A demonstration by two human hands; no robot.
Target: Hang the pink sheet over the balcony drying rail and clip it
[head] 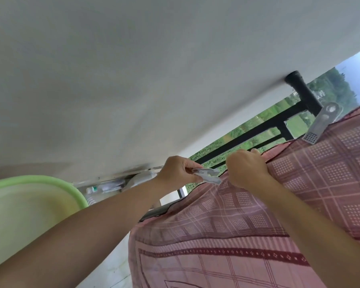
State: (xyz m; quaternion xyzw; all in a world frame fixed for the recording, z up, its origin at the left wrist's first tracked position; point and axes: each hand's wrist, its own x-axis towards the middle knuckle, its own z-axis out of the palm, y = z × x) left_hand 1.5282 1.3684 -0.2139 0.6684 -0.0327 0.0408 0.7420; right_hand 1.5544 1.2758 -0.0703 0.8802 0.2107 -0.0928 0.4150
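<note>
we note the left hand (178, 170) pinching a grey clip (208, 175) at frame centre; the right hand (246, 168) grasps the pink sheet (247, 225) edge, draped over the black rail (256, 129). a second clip (320, 123) sits upper right.

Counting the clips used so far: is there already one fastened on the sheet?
Yes, a grey clip already sits on the pink sheet at its top edge, right of both hands.

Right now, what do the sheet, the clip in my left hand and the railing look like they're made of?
Pink sheet: thin woven fabric, matte, folds softly. Clip held by the left hand: probably pale grey plastic, slightly shiny. Railing: likely metal painted black, with straight square bars.
</note>
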